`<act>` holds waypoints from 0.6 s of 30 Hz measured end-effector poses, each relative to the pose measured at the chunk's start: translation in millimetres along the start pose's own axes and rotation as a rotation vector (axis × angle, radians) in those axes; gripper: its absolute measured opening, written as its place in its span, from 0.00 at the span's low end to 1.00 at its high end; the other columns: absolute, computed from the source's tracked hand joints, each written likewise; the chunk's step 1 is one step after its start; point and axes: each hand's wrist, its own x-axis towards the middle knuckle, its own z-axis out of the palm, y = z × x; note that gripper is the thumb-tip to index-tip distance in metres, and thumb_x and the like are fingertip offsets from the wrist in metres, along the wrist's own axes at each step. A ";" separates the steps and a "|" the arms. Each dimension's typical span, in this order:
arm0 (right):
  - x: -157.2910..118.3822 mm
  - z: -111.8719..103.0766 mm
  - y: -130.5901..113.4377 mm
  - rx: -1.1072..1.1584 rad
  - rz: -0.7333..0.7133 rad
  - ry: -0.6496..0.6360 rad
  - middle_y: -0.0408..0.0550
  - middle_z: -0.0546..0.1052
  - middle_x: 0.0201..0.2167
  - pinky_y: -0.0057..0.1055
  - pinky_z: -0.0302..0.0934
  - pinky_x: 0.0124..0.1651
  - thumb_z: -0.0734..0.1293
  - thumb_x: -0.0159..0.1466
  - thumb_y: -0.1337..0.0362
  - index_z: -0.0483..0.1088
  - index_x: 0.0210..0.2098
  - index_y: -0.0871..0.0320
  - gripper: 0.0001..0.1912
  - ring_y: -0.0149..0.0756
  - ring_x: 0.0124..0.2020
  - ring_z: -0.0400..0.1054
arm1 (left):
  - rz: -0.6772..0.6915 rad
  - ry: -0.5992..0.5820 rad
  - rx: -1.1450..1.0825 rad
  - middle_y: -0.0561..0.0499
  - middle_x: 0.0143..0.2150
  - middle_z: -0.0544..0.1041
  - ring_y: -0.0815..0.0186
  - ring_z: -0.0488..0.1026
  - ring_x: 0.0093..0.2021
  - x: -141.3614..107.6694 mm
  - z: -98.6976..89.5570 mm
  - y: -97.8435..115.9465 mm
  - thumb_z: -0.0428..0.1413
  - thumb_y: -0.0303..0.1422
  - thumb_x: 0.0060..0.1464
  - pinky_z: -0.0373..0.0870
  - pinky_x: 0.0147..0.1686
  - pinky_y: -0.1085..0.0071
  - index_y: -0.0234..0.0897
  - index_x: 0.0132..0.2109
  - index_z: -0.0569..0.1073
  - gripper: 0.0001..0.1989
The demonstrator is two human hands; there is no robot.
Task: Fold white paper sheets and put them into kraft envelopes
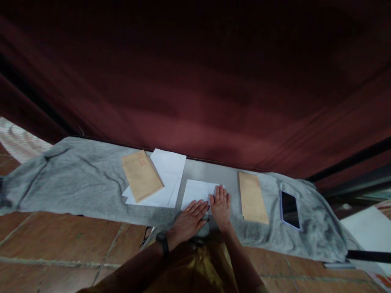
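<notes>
A white sheet of paper [195, 190], which looks folded, lies on the grey cloth in front of me. My left hand [190, 219], with a dark watch on its wrist, rests flat on the near edge of the paper, fingers stretched out. Just to its right my right hand [220, 206] presses flat on the paper's right side, fingers pointing away from me. Neither hand grasps anything. To the left, brown envelopes [141, 176] lie across several white sheets [171, 173]. More brown envelopes [253, 198] are stacked to the right of my right hand.
The grey cloth [82, 175] covers a long narrow surface. A phone with a pale purple case [290, 209] lies toward its right end. Behind it hangs a dark red fabric wall [195, 101]. Below is a tiled floor [61, 240].
</notes>
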 end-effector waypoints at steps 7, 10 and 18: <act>6.9 -16.0 -24.8 0.333 -0.389 -0.222 0.50 0.66 0.69 0.42 0.49 0.73 0.52 0.76 0.62 0.63 0.68 0.56 0.24 0.35 0.71 0.56 | -0.023 -0.028 -0.045 0.42 0.62 0.76 0.57 0.69 0.65 -7.6 9.3 4.0 0.48 0.45 0.69 0.58 0.69 0.57 0.36 0.63 0.72 0.24; 12.5 -19.2 -37.6 0.377 -0.554 -0.318 0.44 0.65 0.70 0.42 0.48 0.74 0.54 0.76 0.61 0.65 0.67 0.50 0.22 0.33 0.70 0.57 | -0.047 -0.062 -0.071 0.43 0.58 0.79 0.56 0.73 0.60 -10.1 15.2 3.4 0.51 0.45 0.68 0.62 0.66 0.57 0.37 0.59 0.75 0.22; 52.1 1.7 -36.4 0.247 -0.562 -0.271 0.45 0.62 0.71 0.42 0.50 0.73 0.57 0.76 0.61 0.63 0.68 0.50 0.23 0.36 0.71 0.57 | 0.020 -0.028 -0.061 0.44 0.65 0.73 0.59 0.67 0.67 -6.6 11.1 -0.5 0.48 0.47 0.69 0.55 0.70 0.60 0.38 0.66 0.69 0.26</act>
